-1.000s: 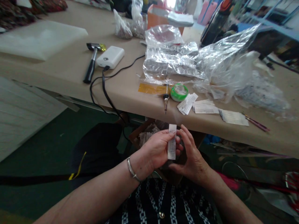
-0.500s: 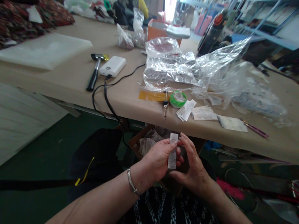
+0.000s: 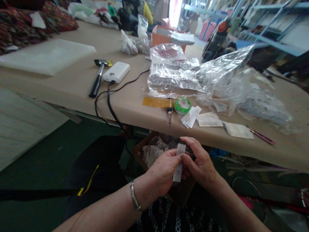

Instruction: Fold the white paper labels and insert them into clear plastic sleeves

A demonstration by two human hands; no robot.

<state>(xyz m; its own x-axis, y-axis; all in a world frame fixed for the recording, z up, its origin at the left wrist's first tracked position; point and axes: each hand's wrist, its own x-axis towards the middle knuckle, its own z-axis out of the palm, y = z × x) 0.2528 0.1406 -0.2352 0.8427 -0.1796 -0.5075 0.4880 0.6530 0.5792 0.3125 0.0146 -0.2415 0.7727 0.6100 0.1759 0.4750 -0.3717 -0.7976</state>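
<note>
My left hand (image 3: 163,170) and my right hand (image 3: 199,162) meet in front of my lap, below the table edge. Both pinch a narrow white printed label strip (image 3: 178,164) that stands upright between the fingertips. My left wrist wears a silver bangle (image 3: 133,196). On the table just beyond lie more white labels (image 3: 191,116), a soldering iron (image 3: 170,111) with its tip over the edge, and a green tape roll (image 3: 182,105).
A hammer (image 3: 98,80) and a white power bank (image 3: 116,72) with a black cable (image 3: 108,103) sit at the left. Crumpled clear plastic bags (image 3: 193,72) cover the middle and right. An open box of labels (image 3: 152,153) stands under the table (image 3: 72,83).
Both hands with the label strip have dropped lower and slightly right. My right fingers have closed further over the top of the strip. The camera has tilted up a little.
</note>
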